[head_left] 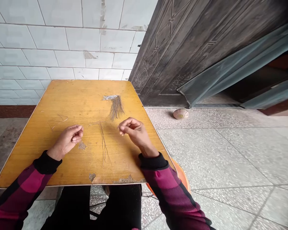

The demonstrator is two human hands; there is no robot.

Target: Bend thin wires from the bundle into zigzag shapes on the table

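Observation:
My left hand (70, 137) is closed in a pinch above the left middle of the yellow wooden table (62, 169). A thin brown strand (92, 123) runs right from its fingertips. Between my hands, several fine dark strands (103, 140) hang or lie toward the near edge; I cannot tell which. My right hand (133, 129) is also pinched, near the table's right side, and what its fingertips hold is too fine to see. Beyond it lies a bundle of silvery thin pieces (110, 97) with a fringe of brown threads (116, 108) spread toward me.
Loose thin strands (60, 121) lie on the table's left. The near edge has chipped patches (92, 177). White wall tiles (84, 38) stand behind, a dark carved door (163, 48) at right. A round object (180, 114) sits on the floor; an orange stool (182, 175) is partly under the table.

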